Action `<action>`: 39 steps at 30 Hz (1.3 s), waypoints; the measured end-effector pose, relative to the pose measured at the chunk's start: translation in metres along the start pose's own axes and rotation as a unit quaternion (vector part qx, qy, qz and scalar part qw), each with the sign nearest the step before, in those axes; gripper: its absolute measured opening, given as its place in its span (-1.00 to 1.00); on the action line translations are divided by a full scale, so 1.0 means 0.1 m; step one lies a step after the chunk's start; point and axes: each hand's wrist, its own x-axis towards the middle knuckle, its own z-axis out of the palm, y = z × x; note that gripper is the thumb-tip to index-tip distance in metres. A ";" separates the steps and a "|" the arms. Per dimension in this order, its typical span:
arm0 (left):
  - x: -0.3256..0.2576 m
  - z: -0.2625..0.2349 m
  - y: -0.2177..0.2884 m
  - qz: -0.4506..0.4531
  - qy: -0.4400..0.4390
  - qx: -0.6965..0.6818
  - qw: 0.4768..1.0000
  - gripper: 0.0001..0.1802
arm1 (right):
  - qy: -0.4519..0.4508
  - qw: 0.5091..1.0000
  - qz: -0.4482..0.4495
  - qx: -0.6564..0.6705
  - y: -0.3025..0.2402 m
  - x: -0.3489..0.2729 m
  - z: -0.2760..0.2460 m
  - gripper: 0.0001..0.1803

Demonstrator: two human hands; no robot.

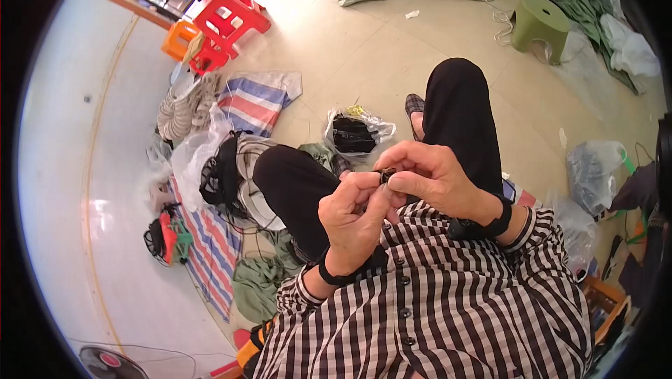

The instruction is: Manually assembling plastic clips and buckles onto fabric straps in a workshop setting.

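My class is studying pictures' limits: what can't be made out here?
Head view: small dark piece between left hand and right hand; fingers hide much of it, so its kind is unclear.
Head view: fan; the picture's lower edge cuts it off.
Head view: black items in the whitish bag; overlap hides their number.

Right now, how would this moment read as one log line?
left hand: pinching small dark piece | right hand: pinching same piece | beyond hands: open white plastic bag, black contents showing
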 end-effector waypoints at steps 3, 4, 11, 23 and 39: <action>-0.02 -0.04 0.01 -0.009 0.005 -0.074 0.997 -0.94 | 0.018 0.997 -0.045 -0.066 0.01 0.00 0.02 -0.80; -0.02 -0.07 0.01 -0.018 0.005 -0.106 0.994 -0.93 | 0.018 0.993 -0.072 -0.094 0.01 0.01 0.03 -0.79; -0.05 -0.22 -0.02 0.017 0.002 -0.128 0.992 -0.89 | -0.007 1.000 -0.019 0.009 -0.05 0.08 0.16 -0.78; -0.14 -0.29 -0.03 0.192 0.031 0.099 0.976 -0.91 | -0.067 0.994 0.045 -0.069 -0.26 0.10 0.21 -0.76; -0.14 -0.21 -0.09 0.255 0.070 0.191 0.945 -0.82 | -0.101 0.993 0.053 -0.038 -0.25 0.12 0.13 -0.76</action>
